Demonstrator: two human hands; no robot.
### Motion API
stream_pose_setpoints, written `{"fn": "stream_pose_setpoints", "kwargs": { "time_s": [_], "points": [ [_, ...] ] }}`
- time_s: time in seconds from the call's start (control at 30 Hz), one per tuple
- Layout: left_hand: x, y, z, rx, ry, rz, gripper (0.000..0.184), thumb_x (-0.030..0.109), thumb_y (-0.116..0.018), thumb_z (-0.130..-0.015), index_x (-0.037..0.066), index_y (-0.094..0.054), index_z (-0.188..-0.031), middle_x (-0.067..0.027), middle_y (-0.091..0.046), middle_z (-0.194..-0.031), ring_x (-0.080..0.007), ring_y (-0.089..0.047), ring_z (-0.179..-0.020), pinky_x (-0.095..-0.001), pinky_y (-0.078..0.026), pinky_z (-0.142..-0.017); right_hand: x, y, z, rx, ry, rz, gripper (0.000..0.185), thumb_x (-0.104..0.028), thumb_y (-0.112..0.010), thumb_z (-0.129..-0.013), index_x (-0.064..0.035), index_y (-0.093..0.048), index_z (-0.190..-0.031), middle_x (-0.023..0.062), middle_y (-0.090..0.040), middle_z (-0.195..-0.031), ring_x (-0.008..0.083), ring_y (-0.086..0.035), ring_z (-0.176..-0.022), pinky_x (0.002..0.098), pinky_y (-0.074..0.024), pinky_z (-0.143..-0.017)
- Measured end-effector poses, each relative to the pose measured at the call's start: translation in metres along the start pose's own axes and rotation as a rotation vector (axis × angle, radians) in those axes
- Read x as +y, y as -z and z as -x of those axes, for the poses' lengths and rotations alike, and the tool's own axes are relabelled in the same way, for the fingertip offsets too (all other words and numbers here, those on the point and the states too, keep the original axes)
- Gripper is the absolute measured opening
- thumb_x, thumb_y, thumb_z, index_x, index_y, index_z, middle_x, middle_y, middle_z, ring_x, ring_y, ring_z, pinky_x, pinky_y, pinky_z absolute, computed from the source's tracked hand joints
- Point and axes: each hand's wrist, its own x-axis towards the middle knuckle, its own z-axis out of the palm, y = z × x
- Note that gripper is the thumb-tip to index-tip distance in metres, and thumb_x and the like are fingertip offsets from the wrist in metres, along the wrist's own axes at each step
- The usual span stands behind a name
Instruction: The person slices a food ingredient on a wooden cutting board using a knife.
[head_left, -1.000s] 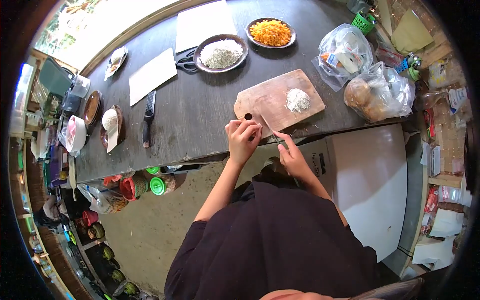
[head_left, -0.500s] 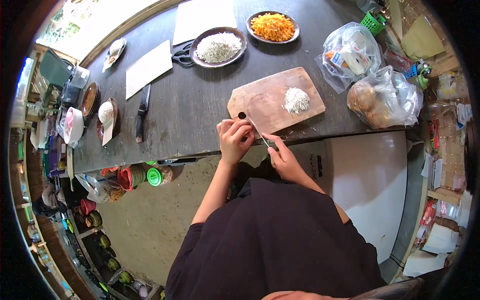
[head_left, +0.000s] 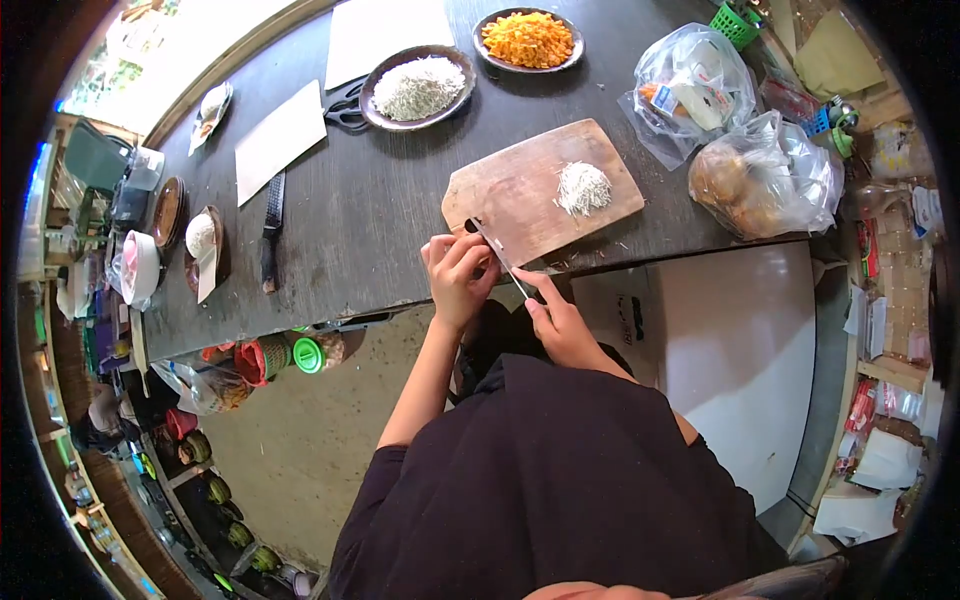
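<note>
My right hand grips a thin knife, its blade slanting up and left over the near edge of the wooden cutting board. Beside the blade, my left hand has its fingers curled at the board's lower left corner; what they hold is too small to make out. A small heap of white shreds lies on the right part of the board. Beyond the board stand a plate of white shreds and a plate of orange pieces.
Two plastic bags lie at the right of the dark table. To the left are a black-handled grater, white sheets, black scissors and a white bowl. A white surface is below right.
The whole view has shifted, so the table items appear further left and slightly higher. The knife blade now shows more clearly beside my left fingers. Both hands stay at the board's near edge.
</note>
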Motion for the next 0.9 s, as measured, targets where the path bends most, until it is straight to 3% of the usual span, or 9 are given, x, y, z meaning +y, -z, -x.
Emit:
{"fn": "stream_pose_setpoints", "kwargs": {
  "time_s": [0.27, 0.33, 0.43, 0.9],
  "points": [
    [0.000, -0.001, -0.001, 0.021, -0.008, 0.001, 0.019, 0.012, -0.079, -0.066, 0.013, -0.068, -0.081, 0.0054, -0.070, -0.098, -0.0224, -0.055, -0.092, -0.0375, -0.038, -0.085, -0.004, -0.003, 0.001, 0.050, 0.020, 0.024, 0.043, -0.008, -0.046, -0.101, -0.0149, -0.046, -0.144, 0.0040, -0.048, -0.072, 0.0091, -0.041, -0.061, 0.0265, -0.0399, -0.060],
    [0.000, 0.000, -0.001, 0.027, -0.017, -0.007, 0.019, 0.011, -0.079, -0.066, 0.014, -0.067, -0.081, 0.0055, -0.070, -0.097, -0.0226, -0.055, -0.091, -0.0377, -0.039, -0.085, -0.015, -0.002, 0.002, -0.020, -0.147, 0.059, 0.041, -0.014, -0.043, -0.102, -0.0130, -0.042, -0.143, 0.0226, -0.061, -0.127, 0.0430, -0.065, -0.100, 0.0409, -0.0492, -0.084],
    [0.001, 0.000, -0.003, 0.036, -0.019, 0.003, 0.019, 0.011, -0.079, -0.066, 0.014, -0.067, -0.080, 0.0053, -0.069, -0.095, -0.0226, -0.055, -0.089, -0.0379, -0.039, -0.084, -0.007, -0.011, 0.002, 0.059, -0.019, 0.098, 0.041, -0.014, -0.044, -0.102, -0.0139, -0.042, -0.143, 0.0246, -0.063, -0.119, 0.0438, -0.066, -0.090, 0.0414, -0.0496, -0.078],
    [0.001, 0.003, -0.006, 0.024, -0.035, 0.039, 0.016, 0.011, -0.078, -0.068, 0.013, -0.066, -0.079, 0.0052, -0.069, -0.094, -0.0220, -0.055, -0.089, -0.0373, -0.038, -0.083, 0.003, -0.017, -0.002, 0.101, 0.009, 0.181, 0.043, -0.013, -0.045, -0.101, -0.0174, -0.041, -0.144, 0.0263, -0.064, -0.108, 0.0471, -0.064, -0.083, 0.0454, -0.0482, -0.070]
  ]
}}
